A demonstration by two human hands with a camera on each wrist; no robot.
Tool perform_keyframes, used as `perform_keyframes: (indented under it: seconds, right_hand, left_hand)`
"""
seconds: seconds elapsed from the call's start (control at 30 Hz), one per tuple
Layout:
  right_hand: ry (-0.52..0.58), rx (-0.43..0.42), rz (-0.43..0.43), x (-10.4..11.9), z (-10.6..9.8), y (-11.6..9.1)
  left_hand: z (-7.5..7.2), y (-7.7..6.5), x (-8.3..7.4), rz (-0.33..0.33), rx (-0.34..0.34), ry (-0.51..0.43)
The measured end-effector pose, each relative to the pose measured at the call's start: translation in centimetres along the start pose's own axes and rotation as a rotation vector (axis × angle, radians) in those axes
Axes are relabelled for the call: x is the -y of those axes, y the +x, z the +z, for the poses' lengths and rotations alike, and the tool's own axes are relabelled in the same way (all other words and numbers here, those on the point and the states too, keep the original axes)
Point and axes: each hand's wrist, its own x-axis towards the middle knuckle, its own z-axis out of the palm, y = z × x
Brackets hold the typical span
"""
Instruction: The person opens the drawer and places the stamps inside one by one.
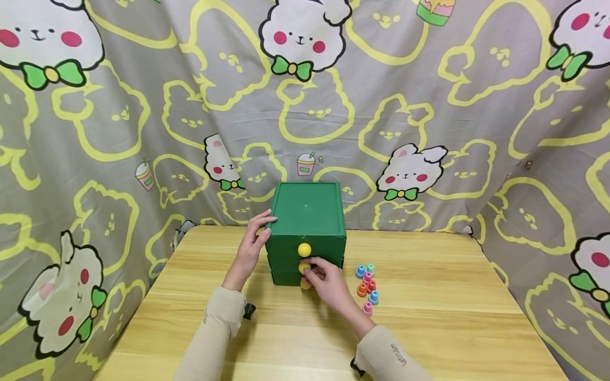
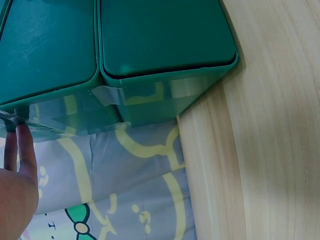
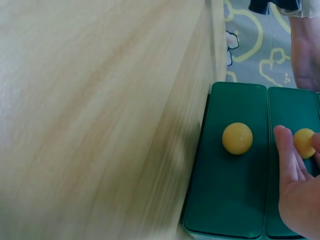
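Observation:
A green drawer box (image 1: 307,209) stands on the table, its three drawer fronts each bearing a round yellow knob. My right hand (image 1: 329,283) pinches the middle knob (image 3: 304,143) between thumb and fingers. Above it the top knob (image 1: 304,250) is uncovered; the bottom knob (image 3: 237,138) shows fully in the right wrist view. All the drawer fronts sit flush. My left hand (image 1: 250,246) rests against the box's left side near the upper edge, and in the left wrist view its straight fingers (image 2: 26,150) touch the taped side wall.
Several small coloured cone-shaped pieces (image 1: 367,278), blue, pink, red, orange and mint, stand in a cluster right of the box. The wooden table (image 1: 438,312) extends on both sides. A patterned curtain (image 1: 324,121) hangs close behind it.

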Motion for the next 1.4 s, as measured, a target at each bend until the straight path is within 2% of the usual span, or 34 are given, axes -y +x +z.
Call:
perform_keyframes:
  seconds: [0.47, 0.67, 0.87, 1.1, 1.23, 1.4]
  right_hand:
    - [0.076, -0.004, 0.042, 0.2, 0.0, -0.2]
    - [0.041, 0.005, 0.069, 0.1, -0.1, -0.4]
    - [0.019, 0.032, 0.053, 0.2, -0.1, -0.6]
    - [0.063, 0.048, 0.073, 0.6, -0.1, -1.0]
    - [0.075, 0.050, 0.086, 1.8, -0.2, -1.4]
    - [0.046, 0.049, 0.092, 2.1, -0.2, -1.7]
  left_hand:
    - [0.1, -0.2, 0.2, 0.002, 0.001, -0.002]
    - [0.1, -0.2, 0.2, 0.001, -0.001, -0.005]
    - [0.1, -0.3, 0.1, -0.017, 0.003, 0.000]
    - [0.1, -0.2, -0.1, -0.016, -0.002, -0.005]
    - [0.2, 0.0, 0.0, -0.014, -0.004, -0.002]
    - [0.0, 0.0, 0.1, -0.004, 0.002, 0.002]
